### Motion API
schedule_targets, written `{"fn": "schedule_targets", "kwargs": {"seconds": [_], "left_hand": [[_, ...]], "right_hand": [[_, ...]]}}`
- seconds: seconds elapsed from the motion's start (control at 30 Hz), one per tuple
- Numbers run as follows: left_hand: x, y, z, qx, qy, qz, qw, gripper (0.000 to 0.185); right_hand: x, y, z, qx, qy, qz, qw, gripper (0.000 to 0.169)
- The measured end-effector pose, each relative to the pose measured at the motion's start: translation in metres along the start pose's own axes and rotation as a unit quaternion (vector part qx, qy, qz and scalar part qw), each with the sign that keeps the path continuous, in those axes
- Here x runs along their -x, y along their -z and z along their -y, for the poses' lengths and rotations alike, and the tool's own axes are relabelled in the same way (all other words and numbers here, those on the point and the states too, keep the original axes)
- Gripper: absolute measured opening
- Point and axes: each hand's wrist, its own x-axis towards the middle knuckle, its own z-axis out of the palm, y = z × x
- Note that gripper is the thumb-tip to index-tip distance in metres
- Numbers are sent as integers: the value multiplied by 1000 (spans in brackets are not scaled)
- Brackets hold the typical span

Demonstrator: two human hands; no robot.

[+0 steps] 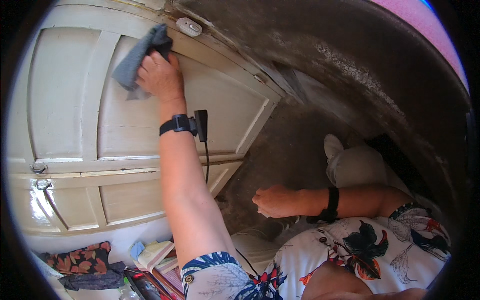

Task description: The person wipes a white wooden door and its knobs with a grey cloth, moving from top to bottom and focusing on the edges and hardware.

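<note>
My left hand [159, 73] grips a grey cloth [129, 71] against the upper panel of a cream-painted wooden door [131, 123]. The cloth is bunched under the fingers, and parts of it stick out above and to the left. A black strap with a small black device and a cable sits on the left wrist. My right hand [275, 201] is held low before the torso, over the dark floor, with curled fingers. A small pale bit shows under its fingers; whether it is a held thing is unclear. The right wrist also wears a black strap.
A white switch [189, 27] is fixed to the frame beside the cloth. Metal ring handles [38, 168] sit near the seam with a second door leaf [127, 195]. A dark, worn wall [337, 63] rises at right. Floral fabric [80, 258] and striped cloth [157, 255] lie at lower left.
</note>
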Motion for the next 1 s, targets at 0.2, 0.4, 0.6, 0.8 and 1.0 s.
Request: {"fn": "schedule_targets", "kwargs": {"seconds": [0.2, 0.4, 0.6, 0.8, 1.0], "left_hand": [[125, -5, -40, 94, -191, 166, 963, 16], [179, 23, -44, 191, -341, 251, 886, 21], [118, 30, 42, 99, -305, 292, 901, 27], [16, 39, 132, 71, -68, 33, 995, 48], [66, 23, 92, 6, -28, 44, 999, 41]], "right_hand": [[-2, -24, -14, 123, 68, 20, 990, 22], [1, -12, -21, 140, -1, 167, 976, 24], [-9, -28, -33, 120, -9, 179, 977, 32], [-1, -11, -26, 114, -2, 149, 982, 30], [-6, -26, -23, 105, 27, 161, 981, 23]]}}
